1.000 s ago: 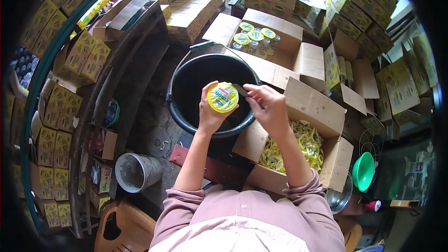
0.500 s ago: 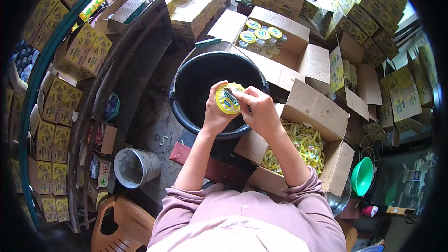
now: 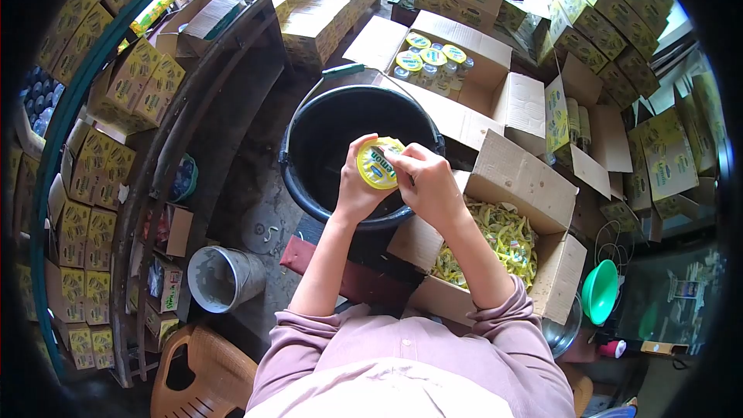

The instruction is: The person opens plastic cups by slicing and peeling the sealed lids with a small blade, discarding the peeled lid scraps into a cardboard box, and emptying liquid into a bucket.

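The left hand [image 3: 357, 192] grips a round, yellow-topped "Lemon" container [image 3: 376, 171] over a round black bucket [image 3: 317, 133]; the right hand [image 3: 427, 179] pinches a thin, blade-like tool [image 3: 378, 152] (mostly hidden) at its top; working that top seems the current step; the next move calls for steadiness.

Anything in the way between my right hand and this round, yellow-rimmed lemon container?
Only a thin dark tool, mostly hidden by your bare right hand, shows against the round, yellow-rimmed lemon container; nothing else visible stands between.
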The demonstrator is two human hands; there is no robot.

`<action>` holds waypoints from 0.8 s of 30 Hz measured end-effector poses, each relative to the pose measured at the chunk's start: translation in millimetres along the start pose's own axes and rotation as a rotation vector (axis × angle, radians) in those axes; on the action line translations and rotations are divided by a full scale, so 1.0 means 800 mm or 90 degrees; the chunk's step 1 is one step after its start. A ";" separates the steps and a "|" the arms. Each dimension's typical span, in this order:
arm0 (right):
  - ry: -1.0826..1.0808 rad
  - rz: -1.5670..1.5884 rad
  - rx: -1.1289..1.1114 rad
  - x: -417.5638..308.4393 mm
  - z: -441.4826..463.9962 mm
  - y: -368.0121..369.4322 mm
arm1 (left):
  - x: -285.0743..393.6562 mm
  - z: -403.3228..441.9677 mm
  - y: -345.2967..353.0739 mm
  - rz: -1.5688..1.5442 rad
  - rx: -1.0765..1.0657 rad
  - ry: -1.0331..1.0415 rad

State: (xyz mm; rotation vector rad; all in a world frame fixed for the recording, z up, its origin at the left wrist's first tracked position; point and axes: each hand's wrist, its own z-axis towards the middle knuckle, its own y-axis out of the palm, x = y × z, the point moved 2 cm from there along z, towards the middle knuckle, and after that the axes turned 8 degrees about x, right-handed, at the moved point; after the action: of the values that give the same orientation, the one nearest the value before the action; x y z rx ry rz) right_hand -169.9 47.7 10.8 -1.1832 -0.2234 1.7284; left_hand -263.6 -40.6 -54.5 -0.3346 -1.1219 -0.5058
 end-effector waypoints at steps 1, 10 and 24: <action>-0.001 -0.002 0.000 -0.001 0.001 0.000 | 0.000 0.000 0.000 0.002 -0.003 0.000; 0.020 -0.056 -0.035 -0.003 -0.014 -0.013 | -0.001 -0.002 0.002 0.003 0.005 -0.014; -0.079 -0.051 -0.075 0.000 -0.002 -0.073 | 0.001 -0.003 -0.004 -0.149 -0.117 -0.087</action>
State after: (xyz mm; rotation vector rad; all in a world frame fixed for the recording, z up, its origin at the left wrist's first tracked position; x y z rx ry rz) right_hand -133.0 75.8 45.9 -1.1373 -0.4475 1.7395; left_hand -263.4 -44.8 -54.8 -0.4045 -1.2580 -0.8046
